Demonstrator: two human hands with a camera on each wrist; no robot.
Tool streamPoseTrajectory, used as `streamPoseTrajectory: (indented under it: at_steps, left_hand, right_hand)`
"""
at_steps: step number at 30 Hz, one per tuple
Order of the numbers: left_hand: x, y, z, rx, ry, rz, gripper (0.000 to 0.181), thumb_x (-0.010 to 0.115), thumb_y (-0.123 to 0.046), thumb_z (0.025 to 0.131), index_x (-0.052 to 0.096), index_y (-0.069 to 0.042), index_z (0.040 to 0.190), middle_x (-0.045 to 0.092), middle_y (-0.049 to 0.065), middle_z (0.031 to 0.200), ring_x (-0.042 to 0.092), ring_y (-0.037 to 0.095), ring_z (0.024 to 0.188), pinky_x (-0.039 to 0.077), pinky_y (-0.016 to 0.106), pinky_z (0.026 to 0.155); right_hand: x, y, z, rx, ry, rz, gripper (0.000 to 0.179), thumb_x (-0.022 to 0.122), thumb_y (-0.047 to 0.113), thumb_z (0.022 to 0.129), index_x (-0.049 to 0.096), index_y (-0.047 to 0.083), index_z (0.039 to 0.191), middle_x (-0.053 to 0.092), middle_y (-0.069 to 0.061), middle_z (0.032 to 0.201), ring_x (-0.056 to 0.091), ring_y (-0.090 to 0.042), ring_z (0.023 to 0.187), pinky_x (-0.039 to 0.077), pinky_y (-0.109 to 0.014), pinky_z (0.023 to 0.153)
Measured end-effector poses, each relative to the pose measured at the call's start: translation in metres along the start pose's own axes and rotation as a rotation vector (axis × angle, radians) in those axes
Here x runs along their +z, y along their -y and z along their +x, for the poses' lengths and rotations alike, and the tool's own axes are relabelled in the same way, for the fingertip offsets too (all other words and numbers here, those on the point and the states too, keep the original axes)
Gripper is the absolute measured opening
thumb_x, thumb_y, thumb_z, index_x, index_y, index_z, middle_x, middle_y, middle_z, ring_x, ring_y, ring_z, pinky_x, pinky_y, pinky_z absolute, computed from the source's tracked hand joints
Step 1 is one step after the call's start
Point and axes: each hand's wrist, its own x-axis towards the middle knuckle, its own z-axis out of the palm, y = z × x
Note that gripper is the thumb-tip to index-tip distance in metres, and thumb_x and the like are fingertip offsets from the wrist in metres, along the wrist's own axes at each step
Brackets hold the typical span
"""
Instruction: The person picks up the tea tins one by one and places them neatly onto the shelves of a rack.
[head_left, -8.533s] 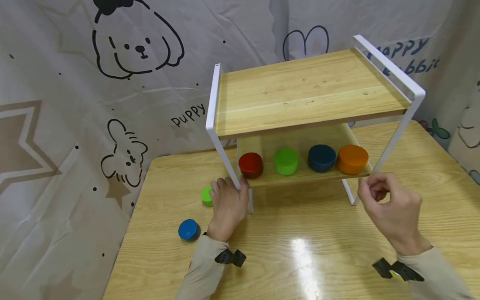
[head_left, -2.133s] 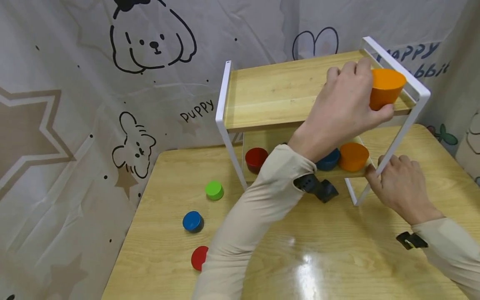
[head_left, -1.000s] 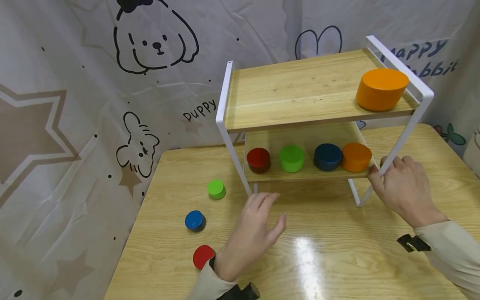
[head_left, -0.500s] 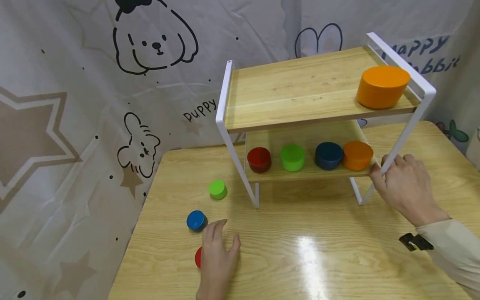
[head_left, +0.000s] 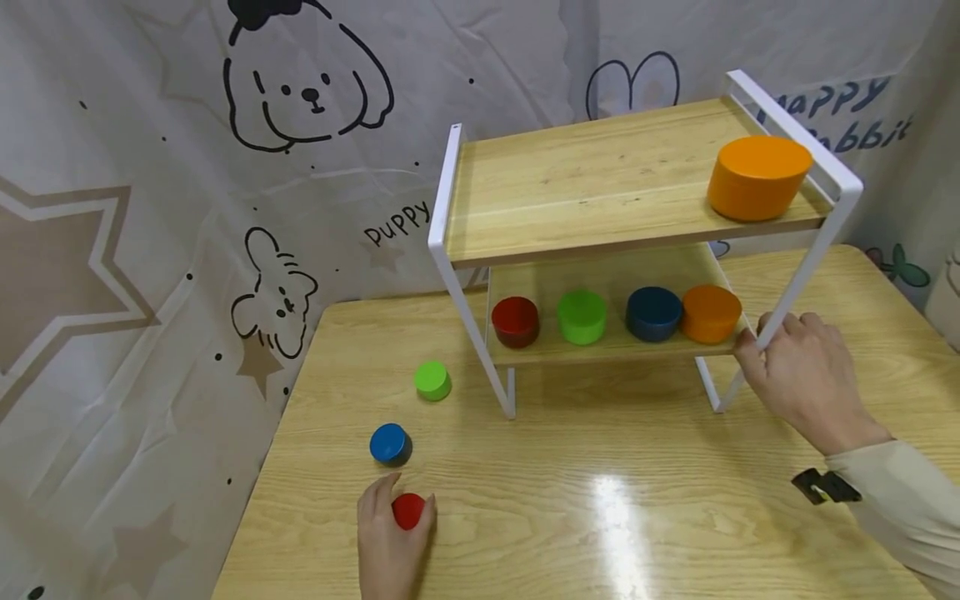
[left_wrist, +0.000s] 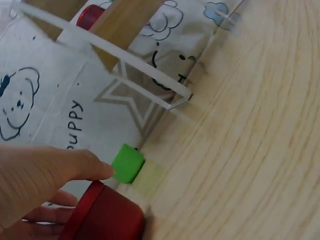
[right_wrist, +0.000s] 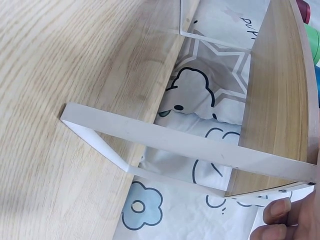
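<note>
Down at the front left of the table, my left hand [head_left: 392, 533] has thumb and fingers on either side of a red cylinder [head_left: 408, 511]. In the left wrist view, this red cylinder [left_wrist: 107, 215] shows a rim band and stands on the wood. My right hand [head_left: 806, 379] grips the right front leg of a two-tier shelf [head_left: 592, 187] with white legs and wooden boards. Fingertips [right_wrist: 278, 210] of that hand show by the shelf board in the right wrist view. A large orange cylinder [head_left: 759, 179] stands on the top board at its right end.
The lower board carries a dark red cylinder [head_left: 515, 322], a green one [head_left: 582, 317], a dark blue one [head_left: 654, 314] and an orange one [head_left: 711, 314]. Left of the shelf, a small green cylinder [head_left: 432, 381] and a blue cylinder [head_left: 391, 445] stand on the table [head_left: 540, 500].
My left hand has let go of the large orange cylinder on the top board and come down left to the red cylinder. My right hand has stayed at the right leg.
</note>
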Motion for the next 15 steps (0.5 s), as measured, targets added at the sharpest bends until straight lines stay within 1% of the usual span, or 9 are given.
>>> streamPoseTrajectory:
  at_steps: [2, 6, 10, 13, 15]
  left_hand:
    - [0.000, 0.001, -0.002, -0.062, 0.039, -0.003, 0.054, 0.080, -0.019, 0.076, 0.058, 0.004, 0.120, 0.055, 0.023, 0.122, 0.050, 0.038, 0.112, 0.054, 0.050, 0.081]
    - [0.000, 0.000, -0.005, -0.144, 0.117, 0.006, 0.058, 0.079, -0.023, 0.078, 0.055, 0.004, 0.123, 0.051, 0.024, 0.126, 0.049, 0.040, 0.112, 0.055, 0.050, 0.078]
    - [0.004, 0.001, -0.007, -0.134, 0.115, -0.023, 0.058, 0.082, -0.016, 0.074, 0.056, 0.005, 0.122, 0.054, 0.024, 0.122, 0.054, 0.040, 0.109, 0.055, 0.050, 0.077]
    - [0.009, 0.001, -0.007, -0.100, 0.100, -0.050, 0.056, 0.082, -0.011, 0.072, 0.058, 0.006, 0.120, 0.056, 0.023, 0.117, 0.058, 0.039, 0.105, 0.055, 0.049, 0.077]
    - [0.012, 0.000, -0.007, -0.091, 0.097, -0.065, 0.056, 0.083, -0.010, 0.071, 0.059, 0.006, 0.119, 0.058, 0.023, 0.115, 0.060, 0.038, 0.103, 0.055, 0.048, 0.077]
  right_hand:
    - [0.000, 0.001, 0.000, -0.001, -0.003, 0.004, 0.040, 0.041, 0.026, 0.096, 0.042, 0.011, 0.060, 0.042, -0.007, 0.056, 0.039, -0.030, 0.055, 0.028, -0.038, 0.049]
    - [0.000, 0.002, -0.001, 0.000, -0.006, 0.010, 0.040, 0.041, 0.026, 0.096, 0.041, 0.011, 0.059, 0.041, -0.006, 0.056, 0.038, -0.029, 0.055, 0.027, -0.037, 0.050]
    - [0.001, 0.002, -0.002, 0.003, -0.005, 0.004, 0.040, 0.040, 0.026, 0.097, 0.041, 0.011, 0.060, 0.040, -0.006, 0.056, 0.037, -0.028, 0.055, 0.027, -0.035, 0.050]
    - [0.001, 0.002, -0.002, 0.000, -0.009, 0.001, 0.041, 0.040, 0.026, 0.097, 0.041, 0.011, 0.059, 0.040, -0.006, 0.057, 0.037, -0.027, 0.055, 0.026, -0.035, 0.051]
    - [0.001, 0.002, -0.002, -0.001, -0.010, 0.003, 0.041, 0.040, 0.025, 0.097, 0.041, 0.011, 0.059, 0.040, -0.005, 0.057, 0.037, -0.027, 0.054, 0.026, -0.035, 0.050]
